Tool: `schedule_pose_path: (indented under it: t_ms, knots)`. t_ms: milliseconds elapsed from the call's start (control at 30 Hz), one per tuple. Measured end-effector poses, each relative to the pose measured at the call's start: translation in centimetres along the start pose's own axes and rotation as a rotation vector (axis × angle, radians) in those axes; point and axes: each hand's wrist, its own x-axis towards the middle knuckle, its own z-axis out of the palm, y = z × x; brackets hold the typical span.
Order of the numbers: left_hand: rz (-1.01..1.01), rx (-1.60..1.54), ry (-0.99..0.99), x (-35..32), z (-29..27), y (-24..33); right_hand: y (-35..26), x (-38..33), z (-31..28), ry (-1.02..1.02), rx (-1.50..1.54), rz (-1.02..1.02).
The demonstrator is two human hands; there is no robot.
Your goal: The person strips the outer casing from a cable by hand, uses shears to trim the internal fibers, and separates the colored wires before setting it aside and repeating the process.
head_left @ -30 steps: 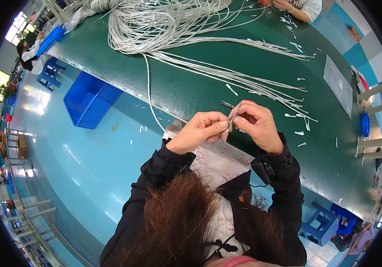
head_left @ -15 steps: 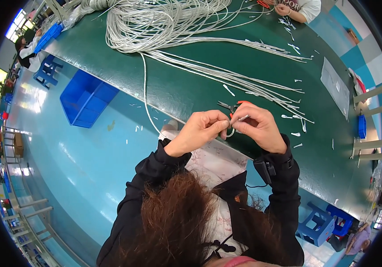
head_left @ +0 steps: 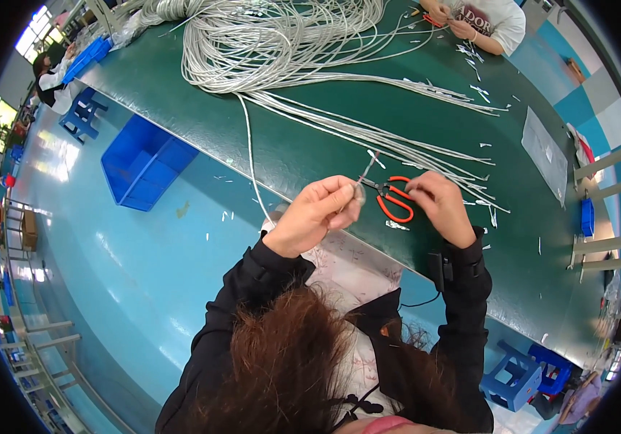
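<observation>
My left hand (head_left: 319, 215) pinches the end of a grey-white cable (head_left: 249, 152) just above the table's near edge. Thin stripped wires (head_left: 369, 168) stick up from its fingertips. Beside it on the green table lie diagonal pliers (head_left: 397, 210) with red-orange handles spread apart, jaws toward my left hand. The curled fingers of my right hand (head_left: 440, 206) are at the upper handle, slightly blurred; whether they grip it I cannot tell.
A big coil of cable (head_left: 245, 43) fills the far table, with cut bundles (head_left: 397, 145) running right. White scraps (head_left: 479, 92) and a clear plastic bag (head_left: 544, 155) lie at right. A co-worker's hands (head_left: 462, 27) work at the far right. A blue bin (head_left: 144, 163) is left of the table.
My right hand has let go of the cable end and moved right to the pliers' handle. My left hand keeps the cable, whose stripped wires now point up and away.
</observation>
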Motion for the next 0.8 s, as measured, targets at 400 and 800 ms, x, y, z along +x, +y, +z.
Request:
schedule_pose_path:
  t_ms: [400, 800]
  knots:
    - [0.271, 0.466, 0.295, -0.3, 1.5, -1.0, -3.8, 2.2, 4.3, 0.040, 0.734, 0.246]
    - [0.280, 0.764, 0.414, -1.9, 0.8, 2.4, -4.6, 2.5, 6.1, -0.289, 1.251, 0.320]
